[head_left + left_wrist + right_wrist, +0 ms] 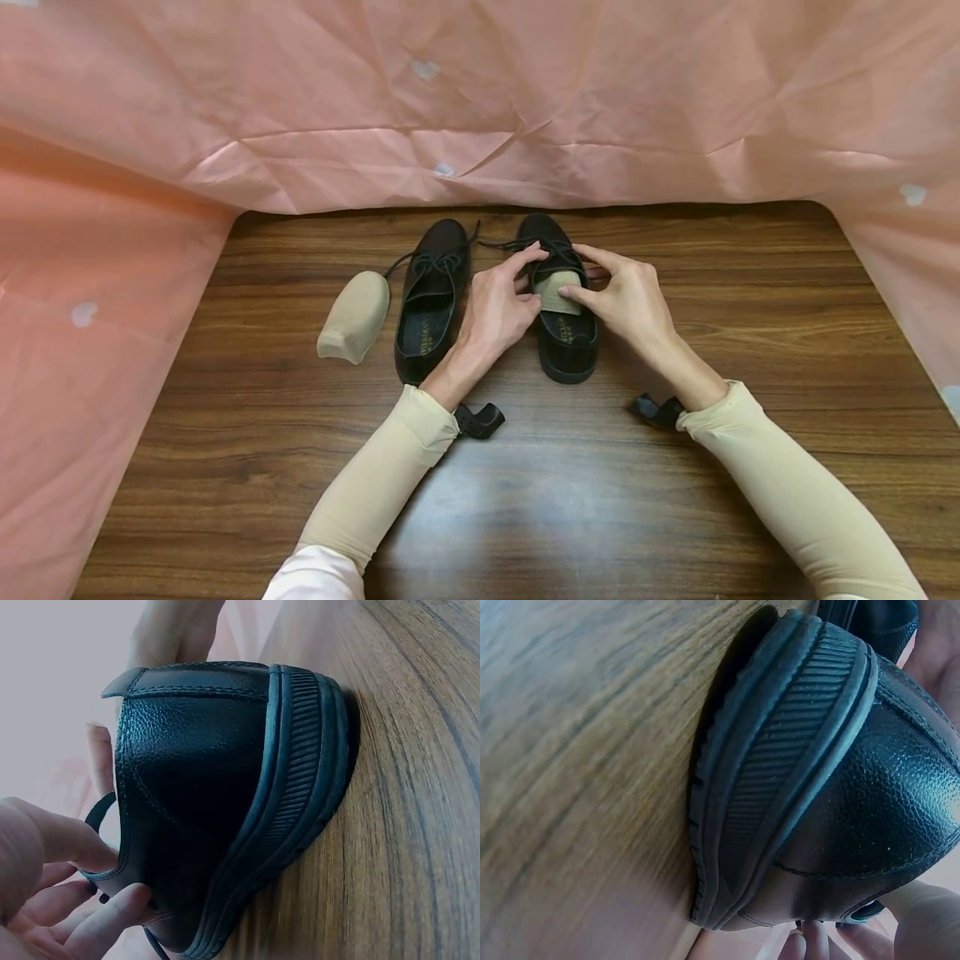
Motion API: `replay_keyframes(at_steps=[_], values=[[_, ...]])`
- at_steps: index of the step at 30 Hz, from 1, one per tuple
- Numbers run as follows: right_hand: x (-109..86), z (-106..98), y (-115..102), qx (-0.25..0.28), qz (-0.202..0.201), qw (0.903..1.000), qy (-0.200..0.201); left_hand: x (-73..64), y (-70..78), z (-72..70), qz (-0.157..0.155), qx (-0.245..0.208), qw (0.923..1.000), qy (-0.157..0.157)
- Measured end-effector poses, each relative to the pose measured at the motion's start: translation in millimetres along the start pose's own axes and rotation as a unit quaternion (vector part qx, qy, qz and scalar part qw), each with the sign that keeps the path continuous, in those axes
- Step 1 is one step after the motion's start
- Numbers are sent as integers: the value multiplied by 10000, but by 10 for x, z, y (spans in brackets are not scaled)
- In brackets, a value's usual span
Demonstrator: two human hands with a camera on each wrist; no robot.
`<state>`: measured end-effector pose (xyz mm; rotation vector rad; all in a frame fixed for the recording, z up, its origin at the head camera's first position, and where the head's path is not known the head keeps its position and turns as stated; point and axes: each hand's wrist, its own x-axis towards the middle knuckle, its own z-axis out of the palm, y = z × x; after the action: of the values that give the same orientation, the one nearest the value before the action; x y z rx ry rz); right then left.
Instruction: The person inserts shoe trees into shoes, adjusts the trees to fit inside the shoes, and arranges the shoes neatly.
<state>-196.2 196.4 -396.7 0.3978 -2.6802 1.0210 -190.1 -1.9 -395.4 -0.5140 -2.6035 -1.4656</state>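
Note:
The right-hand black lace-up shoe point(567, 362) stands on the table with its toe pointing away. A beige forefoot-shaped shoe tree point(555, 293) sits partly inside its opening, front end hidden under the laces. My left hand point(498, 304) grips the shoe's left side, thumb at the rim and fingers along the laces and outer wall. From the other side my right hand point(630, 300) holds the shoe, its thumb over the rim against the shoe tree and its fingers outside. In the left wrist view the shoe's heel point(195, 750) and ribbed sole show up close.
A second black shoe point(442, 242) stands left of the held one, its lettered insole visible. Beside it lies another beige shoe tree point(356, 312). Pink sheeting point(480, 100) hangs behind and along both sides of the wooden table point(750, 333).

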Motion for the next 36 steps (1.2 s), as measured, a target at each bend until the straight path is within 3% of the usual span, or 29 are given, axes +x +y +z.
replay_keyframes(at_steps=[6, 11, 15, 19, 22, 36], values=[[4, 26, -9, -58, -79, 9999, 31, -21, -19, -28, -72, -48, 10000, -10], [13, -2, 33, 298, -185, 9993, -112, -49, -35, -31, 14, 451, 9989, 107], [13, -92, 104, 771, -90, 9950, -630, -66, -60, -26, -127, 756, 9971, 17], [31, -157, 166, 1108, 153, 9845, -1350, -60, -65, -34, -384, 490, 9979, -191], [45, -169, 192, 1328, 274, 9780, -1586, -56, -55, -28, -512, 217, 9983, -188], [45, -152, 69, 2241, 568, 9643, -1291, -62, 12, -75, -610, 7, 9980, 152]])
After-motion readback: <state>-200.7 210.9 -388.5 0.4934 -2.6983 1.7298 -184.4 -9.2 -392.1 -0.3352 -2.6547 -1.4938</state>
